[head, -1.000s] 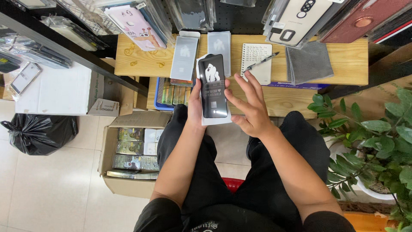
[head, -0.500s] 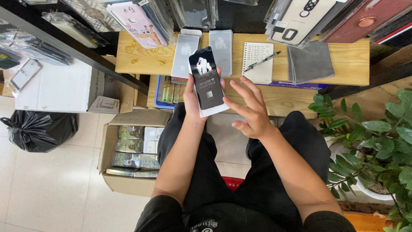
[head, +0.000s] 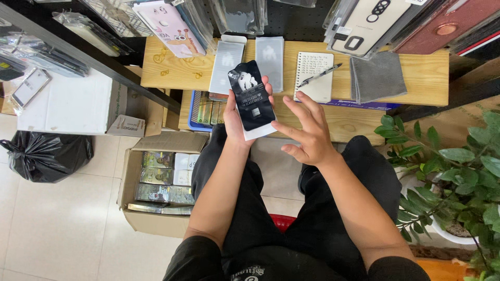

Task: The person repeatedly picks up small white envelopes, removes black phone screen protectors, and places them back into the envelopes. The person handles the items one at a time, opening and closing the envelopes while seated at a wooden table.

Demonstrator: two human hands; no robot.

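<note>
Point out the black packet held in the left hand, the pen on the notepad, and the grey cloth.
black packet (head: 252, 99), head view, middle of its printed front.
pen (head: 319, 75), head view, mid-barrel.
grey cloth (head: 378, 77), head view, centre of the fabric.

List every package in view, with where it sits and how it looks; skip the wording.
Black flat packet: held in the left hand, slim rectangle, white figure printed on it.
Two grey flat packets: lying on the wooden bench, pale rectangles.
Cardboard box: on the floor at left, open, with greenish packs inside.
White box: on the left, plain rectangle.
Right hand: open beside the black packet.
</note>
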